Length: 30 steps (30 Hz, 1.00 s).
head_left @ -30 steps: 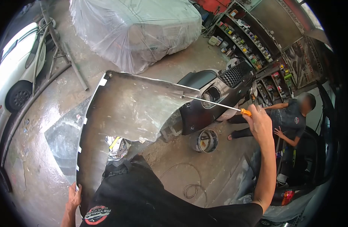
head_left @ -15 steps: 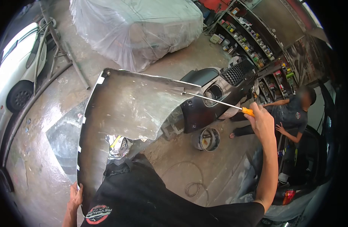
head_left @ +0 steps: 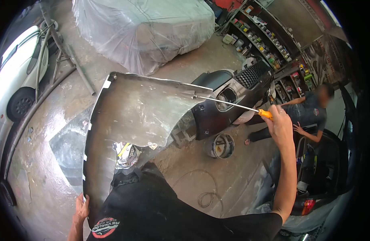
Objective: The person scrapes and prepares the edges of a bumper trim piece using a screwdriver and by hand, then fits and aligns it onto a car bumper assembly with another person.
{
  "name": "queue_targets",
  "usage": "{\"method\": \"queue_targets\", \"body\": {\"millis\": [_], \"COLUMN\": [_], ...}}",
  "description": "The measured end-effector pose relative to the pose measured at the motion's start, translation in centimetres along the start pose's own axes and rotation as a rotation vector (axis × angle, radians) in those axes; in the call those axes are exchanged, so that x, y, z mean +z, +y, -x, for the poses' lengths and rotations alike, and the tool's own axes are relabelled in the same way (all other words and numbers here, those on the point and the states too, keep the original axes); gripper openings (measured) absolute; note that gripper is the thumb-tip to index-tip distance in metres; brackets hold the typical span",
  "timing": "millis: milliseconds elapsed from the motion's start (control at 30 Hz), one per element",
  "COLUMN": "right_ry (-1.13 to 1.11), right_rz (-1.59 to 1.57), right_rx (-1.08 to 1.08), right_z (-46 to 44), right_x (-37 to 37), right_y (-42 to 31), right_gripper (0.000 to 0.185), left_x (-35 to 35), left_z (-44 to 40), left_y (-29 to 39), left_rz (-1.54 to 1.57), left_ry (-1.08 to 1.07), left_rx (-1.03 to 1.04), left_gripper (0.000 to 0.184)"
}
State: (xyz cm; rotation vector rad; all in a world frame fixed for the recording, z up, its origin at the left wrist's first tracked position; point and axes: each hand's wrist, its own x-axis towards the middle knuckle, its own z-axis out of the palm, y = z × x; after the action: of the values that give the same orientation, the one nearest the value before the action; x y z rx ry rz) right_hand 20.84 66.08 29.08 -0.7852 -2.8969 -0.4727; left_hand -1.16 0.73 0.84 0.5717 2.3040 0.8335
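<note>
In front of me stands a car fender (head_left: 140, 108), its dull, smudged inner side facing me. My left hand (head_left: 81, 207) grips its lower left edge, thumb on the near side. Bits of white tape line that edge. My right hand (head_left: 280, 127) is closed round the orange handle of a long screwdriver (head_left: 229, 104). Its shaft runs left to the fender, where the tip meets a small slot near the upper right edge; whether it goes into the slot I cannot tell. A crumpled printed bag (head_left: 128, 156) shows below the fender's inner cutout, above my black shirt.
A dark bumper (head_left: 217, 108) lies beyond the fender, near a bucket (head_left: 223, 146). Behind are a plastic-covered car (head_left: 144, 28) and shelves of cans (head_left: 261, 38). At right is another person (head_left: 309, 114); at left, a white car (head_left: 20, 76). A hose (head_left: 209, 199) coils on the floor.
My right hand and the screwdriver handle have shifted slightly right, the tip staying at nearly the same spot on the fender. My left hand keeps its grip.
</note>
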Motion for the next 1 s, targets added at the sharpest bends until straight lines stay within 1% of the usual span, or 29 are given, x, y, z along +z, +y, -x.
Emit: {"method": "queue_targets", "body": {"millis": [33,100,167,200,267,300,367,467,500,567,633,700,767,867,933,1000], "right_ry": [-0.032,-0.025,-0.034,-0.026,-0.013,-0.001,0.024,0.018,0.010,-0.007,-0.010,-0.025,-0.051,0.038,0.077,0.125], "right_rz": [0.035,-0.106,-0.244,-0.254,-0.270,-0.267,-0.260,-0.078,-0.023,0.088,-0.027,-0.116,-0.176,-0.134,-0.033,0.032], "right_rx": [0.018,-0.017,-0.056,-0.069,-0.090,-0.078,-0.058,0.024,0.019,0.007,-0.024,-0.060,-0.100,-0.099,-0.115,-0.109], "right_z": [0.1,0.6,0.8,0.8,0.9,0.7,0.1,-0.4,-0.4,-0.4,-0.3,-0.2,0.1,-0.4,-0.9,-1.2], "right_x": [0.0,-0.9,-0.6,-0.1,0.2,0.0,-0.4,-0.2,0.0,0.4,-0.6,-0.4,0.6,0.2,0.1,0.3], "right_y": [-0.2,-1.4,-0.9,-0.6,-0.3,-0.4,-0.8,-1.2,-1.2,-1.0,-1.9,-1.8,-0.4,-1.2,-1.6,-1.9], "right_gripper": [0.021,0.021,0.020,0.019,0.017,0.018,0.019,0.020,0.020,0.021,0.022,0.023,0.024,0.023,0.023,0.024], "left_x": [0.0,0.3,0.5,0.5,0.9,1.0,0.5,-0.2,-0.3,0.1,0.3,0.1,0.3,0.8,0.5,-0.4], "left_z": [-0.1,-0.4,-0.4,-0.4,-0.5,-0.6,-0.6,-0.9,-0.8,-0.6,-0.8,-1.2,-1.1,-1.0,-1.0,-1.2], "left_y": [0.4,1.3,1.3,1.5,2.6,3.1,2.8,1.5,0.9,-0.2,0.6,1.7,1.0,-1.3,-1.3,-0.7], "left_rz": [0.036,0.109,0.122,0.126,0.200,0.239,0.196,0.123,0.098,0.050,0.074,0.167,0.116,0.033,0.007,0.033], "left_ry": [0.019,0.056,0.046,0.037,0.078,0.101,0.065,-0.005,-0.032,0.017,0.033,0.011,0.035,0.087,0.064,-0.014], "left_rx": [0.019,0.057,0.038,0.028,0.075,0.098,0.056,-0.020,-0.048,0.058,0.077,0.007,0.056,0.190,0.190,0.089], "left_gripper": [0.052,0.052,0.052,0.053,0.054,0.055,0.056,0.056,0.057,0.057,0.057,0.056,0.055,0.054,0.053,0.053]}}
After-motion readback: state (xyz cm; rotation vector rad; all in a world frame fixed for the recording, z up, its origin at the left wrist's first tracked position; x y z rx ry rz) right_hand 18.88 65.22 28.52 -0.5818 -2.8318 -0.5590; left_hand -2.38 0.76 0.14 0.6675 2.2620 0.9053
